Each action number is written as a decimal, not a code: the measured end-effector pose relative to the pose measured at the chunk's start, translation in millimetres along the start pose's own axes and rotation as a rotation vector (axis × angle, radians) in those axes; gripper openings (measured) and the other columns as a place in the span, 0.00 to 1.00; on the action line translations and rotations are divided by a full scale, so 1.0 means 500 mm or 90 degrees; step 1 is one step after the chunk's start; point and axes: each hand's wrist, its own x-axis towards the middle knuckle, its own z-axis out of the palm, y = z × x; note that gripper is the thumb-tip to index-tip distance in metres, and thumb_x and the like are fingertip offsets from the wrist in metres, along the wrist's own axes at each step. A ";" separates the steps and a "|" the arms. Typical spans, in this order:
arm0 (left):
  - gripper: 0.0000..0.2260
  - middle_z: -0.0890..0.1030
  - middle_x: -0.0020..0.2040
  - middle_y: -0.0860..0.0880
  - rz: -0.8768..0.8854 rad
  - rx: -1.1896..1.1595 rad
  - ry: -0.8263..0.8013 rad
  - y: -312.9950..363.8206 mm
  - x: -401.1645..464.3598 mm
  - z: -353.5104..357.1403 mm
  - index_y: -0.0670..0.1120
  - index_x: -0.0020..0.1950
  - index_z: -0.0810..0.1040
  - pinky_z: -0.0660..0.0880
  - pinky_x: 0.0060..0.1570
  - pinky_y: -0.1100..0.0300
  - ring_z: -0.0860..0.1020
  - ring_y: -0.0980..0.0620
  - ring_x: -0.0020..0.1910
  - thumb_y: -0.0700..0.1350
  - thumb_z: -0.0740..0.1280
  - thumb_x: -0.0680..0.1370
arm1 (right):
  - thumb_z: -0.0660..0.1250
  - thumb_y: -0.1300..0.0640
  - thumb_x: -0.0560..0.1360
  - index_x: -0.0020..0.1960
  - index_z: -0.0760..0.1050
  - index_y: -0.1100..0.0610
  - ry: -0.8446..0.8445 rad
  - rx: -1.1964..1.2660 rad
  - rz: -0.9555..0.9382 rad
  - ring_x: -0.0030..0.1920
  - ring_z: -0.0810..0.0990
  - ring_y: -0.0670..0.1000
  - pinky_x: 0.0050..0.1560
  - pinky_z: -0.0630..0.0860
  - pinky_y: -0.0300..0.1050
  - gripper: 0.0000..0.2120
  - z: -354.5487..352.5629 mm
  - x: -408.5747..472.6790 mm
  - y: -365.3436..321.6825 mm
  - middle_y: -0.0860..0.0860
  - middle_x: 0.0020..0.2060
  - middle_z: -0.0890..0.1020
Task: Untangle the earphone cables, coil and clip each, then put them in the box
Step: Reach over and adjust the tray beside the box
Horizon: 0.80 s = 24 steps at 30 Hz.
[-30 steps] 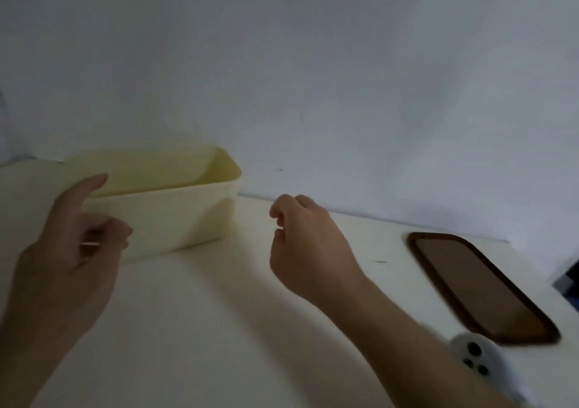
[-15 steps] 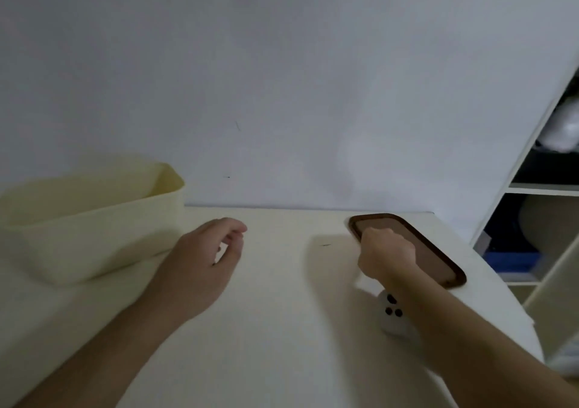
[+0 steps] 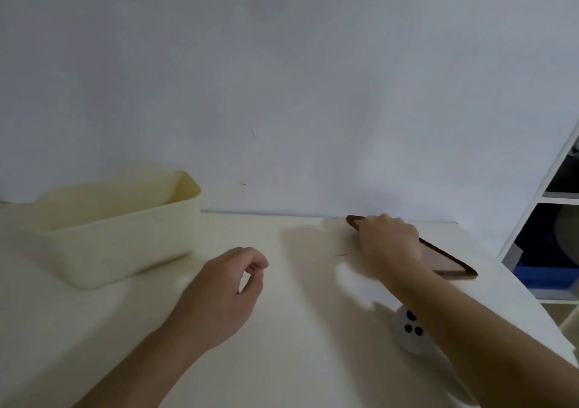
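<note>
Cream plastic, the box (image 3: pixel 119 229) stands open-topped on the pale table (image 3: pixel 297 329), well to the left of both hands and close to the wall (image 3: pixel 282 78). No earphone cables show anywhere in this view, and the box's floor is hidden behind its near wall.

The left hand (image 3: pixel 225 291) hovers low over the table, just right of the box's near corner, its fingers loosely curled toward the thumb and holding nothing. The right hand (image 3: pixel 388 244) reaches farther forward and to the right, lying over the near end of a brown tray (image 3: pixel 445 260); motion blur hides its fingers, so whether it grips the tray's rim or merely rests on it cannot be told. The tray runs diagonally away from that hand toward the table's right edge.

Under the right forearm, partly covered, sits a small white round device (image 3: pixel 410 332) with three dark spots. Bare tabletop lies between the two hands and in front of the left one. Past the table's right edge stands a white shelf unit (image 3: pixel 545 197).
</note>
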 end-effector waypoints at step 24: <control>0.09 0.87 0.53 0.55 -0.238 -0.254 0.507 -0.101 0.008 -0.399 0.55 0.60 0.83 0.80 0.54 0.51 0.86 0.55 0.53 0.54 0.72 0.81 | 0.68 0.53 0.81 0.75 0.71 0.44 0.055 0.860 -0.298 0.65 0.79 0.47 0.70 0.77 0.54 0.23 -0.248 0.064 -0.411 0.42 0.66 0.80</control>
